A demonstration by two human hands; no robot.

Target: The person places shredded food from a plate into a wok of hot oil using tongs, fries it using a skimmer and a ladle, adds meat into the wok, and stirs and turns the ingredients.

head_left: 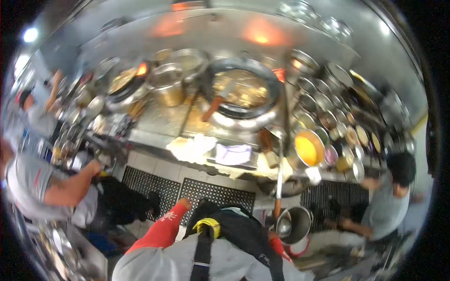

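Note:
My left hand [185, 203], below a red sleeve, hangs over the black floor mat, apart from the counter. Its fingers are too small and blurred to read. My right hand [272, 235] is low by my side, mostly hidden, beside a deep metal pot [305, 224]. Whether it grips anything does not show. A round metal ladle bowl [284, 225] lies inside that pot's mouth. Near it, a long tool with a wooden handle [277, 207] reaches down from the counter. Ahead, a large wok [276, 89] holds yellowish food in liquid, with a wooden-handled spatula [214, 107] across its rim.
A second wok [142, 87] and metal pots [169, 92] stand left of the wok. Cloths [192, 148] lie on the counter's front edge. On the right are an orange-filled container [307, 149] and several bowls. Co-workers stand at left [51, 187] and right [386, 210].

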